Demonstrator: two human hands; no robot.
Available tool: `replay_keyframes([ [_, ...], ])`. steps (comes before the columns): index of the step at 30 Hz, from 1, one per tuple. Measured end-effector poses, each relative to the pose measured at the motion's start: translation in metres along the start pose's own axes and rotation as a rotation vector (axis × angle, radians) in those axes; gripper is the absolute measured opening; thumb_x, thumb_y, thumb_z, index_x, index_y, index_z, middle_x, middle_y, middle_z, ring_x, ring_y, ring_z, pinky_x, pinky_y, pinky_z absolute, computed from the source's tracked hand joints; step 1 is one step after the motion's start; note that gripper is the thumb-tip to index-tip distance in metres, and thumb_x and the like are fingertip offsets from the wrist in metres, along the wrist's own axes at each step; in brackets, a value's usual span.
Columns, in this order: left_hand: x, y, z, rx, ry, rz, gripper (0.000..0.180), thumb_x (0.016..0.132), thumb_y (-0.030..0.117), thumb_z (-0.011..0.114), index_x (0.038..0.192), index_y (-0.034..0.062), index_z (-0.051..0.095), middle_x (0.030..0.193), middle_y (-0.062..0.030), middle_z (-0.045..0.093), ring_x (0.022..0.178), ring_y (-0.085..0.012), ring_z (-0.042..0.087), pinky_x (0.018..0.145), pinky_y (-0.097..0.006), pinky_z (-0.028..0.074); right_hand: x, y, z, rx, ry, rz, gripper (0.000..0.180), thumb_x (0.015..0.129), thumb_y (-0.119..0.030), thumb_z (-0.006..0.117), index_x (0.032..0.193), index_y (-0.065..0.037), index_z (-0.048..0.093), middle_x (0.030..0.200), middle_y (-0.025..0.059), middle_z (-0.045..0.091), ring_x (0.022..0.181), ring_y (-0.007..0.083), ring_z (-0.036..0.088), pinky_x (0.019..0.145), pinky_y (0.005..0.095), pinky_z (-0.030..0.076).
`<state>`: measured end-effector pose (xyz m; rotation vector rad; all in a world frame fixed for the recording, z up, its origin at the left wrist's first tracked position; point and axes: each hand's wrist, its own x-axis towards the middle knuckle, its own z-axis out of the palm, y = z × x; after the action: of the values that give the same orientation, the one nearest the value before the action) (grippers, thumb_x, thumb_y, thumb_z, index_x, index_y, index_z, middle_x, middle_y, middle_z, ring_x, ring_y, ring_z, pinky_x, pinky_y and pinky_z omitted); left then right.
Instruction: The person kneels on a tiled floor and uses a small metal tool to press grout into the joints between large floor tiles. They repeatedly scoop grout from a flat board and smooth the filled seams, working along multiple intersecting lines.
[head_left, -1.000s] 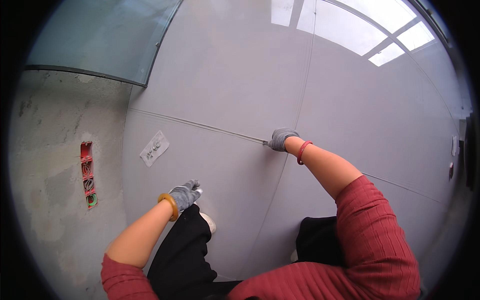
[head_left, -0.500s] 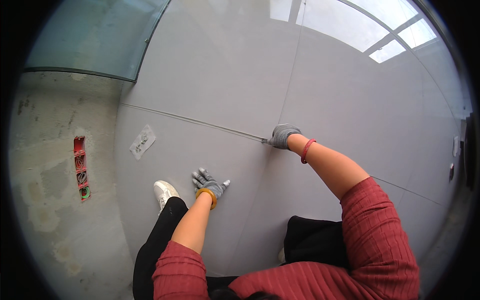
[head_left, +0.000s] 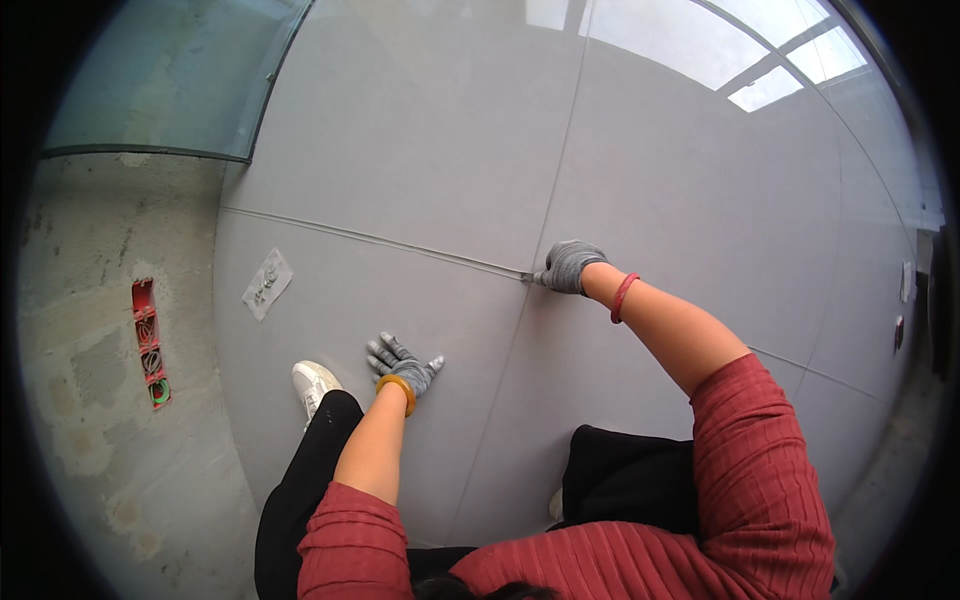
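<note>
My right hand (head_left: 570, 268), in a grey glove, is closed around a small tool, mostly hidden by the fingers. Only its short dark tip (head_left: 527, 277) shows, resting where two joints between the large grey floor tiles (head_left: 430, 150) cross. From that tip a joint with pale edges (head_left: 370, 238) runs off to the far left. My left hand (head_left: 408, 364), also gloved, lies on the tile nearer to me with its fingers spread and nothing in it.
To the left, a white sheet (head_left: 267, 284) with small bits on it lies on the tile. A bare concrete wall (head_left: 90, 350) has red socket boxes (head_left: 150, 345) with wires. At the upper left is a glass pane (head_left: 170, 80). My white shoe (head_left: 316, 385) stands beside my left hand.
The view has shifted slightly, so most things appear a little further left. My right hand stays at the crossing of the joints, and my left hand still lies flat.
</note>
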<state>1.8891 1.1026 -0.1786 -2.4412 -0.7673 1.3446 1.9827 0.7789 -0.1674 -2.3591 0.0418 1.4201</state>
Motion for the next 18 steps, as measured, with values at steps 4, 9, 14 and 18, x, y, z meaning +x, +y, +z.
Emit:
replay_keyframes([
  [4, 0.004, -0.003, 0.003, -0.029, 0.020, 0.026, 0.130, 0.068, 0.069, 0.066, 0.145, 0.0122, -0.023, 0.152, -0.0195, -0.022, 0.141, -0.0417, -0.015, 0.114, -0.053, 0.001, -0.004, 0.003, 0.000, 0.004, 0.035, 0.003, 0.045, 0.083, -0.047, 0.055, 0.091, -0.005, 0.071, 0.084, 0.0138, 0.068, 0.080, 0.0295, 0.065, 0.072, 0.0412, 0.051],
  [9, 0.005, -0.005, 0.002, -0.039, 0.015, 0.025, 0.131, 0.068, 0.068, 0.066, 0.144, 0.0130, -0.024, 0.152, -0.0195, -0.022, 0.141, -0.0419, -0.015, 0.114, -0.054, 0.003, -0.007, 0.007, 0.000, -0.008, 0.045, 0.003, 0.045, 0.083, -0.047, 0.056, 0.091, -0.006, 0.071, 0.083, 0.0132, 0.068, 0.080, 0.0287, 0.065, 0.072, 0.0408, 0.051],
  [14, 0.002, -0.003, 0.000, -0.042, -0.003, 0.007, 0.126, 0.071, 0.068, 0.064, 0.145, 0.0134, -0.023, 0.152, -0.0192, -0.022, 0.142, -0.0393, -0.014, 0.114, -0.052, 0.003, -0.008, 0.010, 0.000, -0.033, 0.031, 0.016, 0.051, 0.083, -0.053, 0.055, 0.087, -0.005, 0.071, 0.078, 0.0136, 0.067, 0.074, 0.0295, 0.063, 0.069, 0.0414, 0.051],
  [18, 0.001, -0.004, -0.002, -0.074, 0.007, 0.028, 0.131, 0.067, 0.069, 0.066, 0.144, 0.0130, -0.025, 0.152, -0.0197, -0.023, 0.140, -0.0426, -0.016, 0.114, -0.054, 0.001, -0.009, 0.011, 0.000, -0.029, 0.039, 0.002, 0.055, 0.082, -0.056, 0.054, 0.087, -0.004, 0.071, 0.079, 0.0139, 0.067, 0.074, 0.0298, 0.063, 0.069, 0.0412, 0.051],
])
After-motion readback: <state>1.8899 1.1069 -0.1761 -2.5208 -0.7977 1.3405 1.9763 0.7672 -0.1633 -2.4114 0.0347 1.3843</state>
